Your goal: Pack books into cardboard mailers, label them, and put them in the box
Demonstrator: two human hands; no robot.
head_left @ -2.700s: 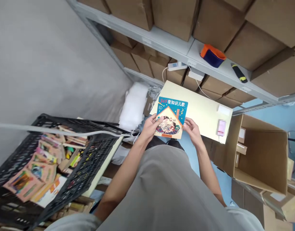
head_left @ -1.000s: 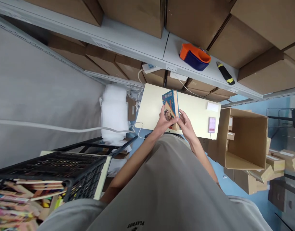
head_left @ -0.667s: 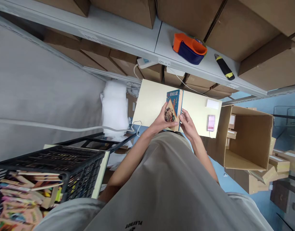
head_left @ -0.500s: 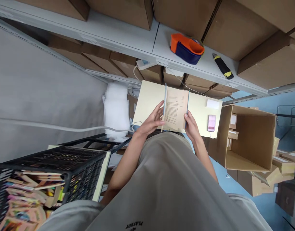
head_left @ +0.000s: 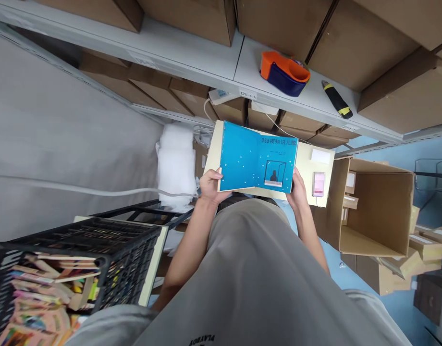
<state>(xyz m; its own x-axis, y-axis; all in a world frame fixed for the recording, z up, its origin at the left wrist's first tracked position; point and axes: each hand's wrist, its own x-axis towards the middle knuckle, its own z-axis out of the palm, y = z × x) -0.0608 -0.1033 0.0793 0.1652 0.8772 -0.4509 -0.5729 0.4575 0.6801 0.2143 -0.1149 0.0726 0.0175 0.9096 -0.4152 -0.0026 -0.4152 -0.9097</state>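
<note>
A book (head_left: 242, 161) lies spread in front of me, showing blue facing pages with white specks; the right one carries a printed title, a dark line drawing and a barcode strip. My left hand (head_left: 212, 186) grips its lower left edge, thumb on top. At the lower right edge, my right hand (head_left: 298, 190) holds the other side, its fingers partly hidden behind the book. Beneath the book is a pale yellow board (head_left: 303, 158), on which a phone (head_left: 318, 184) and a white slip (head_left: 320, 155) lie to the right.
On the grey shelf (head_left: 192, 60) rest an orange and blue tape dispenser (head_left: 284, 73) and a box cutter (head_left: 337, 99), with cartons behind. A black crate (head_left: 127, 264) of books stands lower left. An open cardboard box (head_left: 375, 211) is at right; white foam sheets (head_left: 176, 161) are at left.
The book has gone from printed text pages to blue speckled pages spread wide. My left hand has moved left and closed on the book's left edge; my right hand shifted slightly right.
</note>
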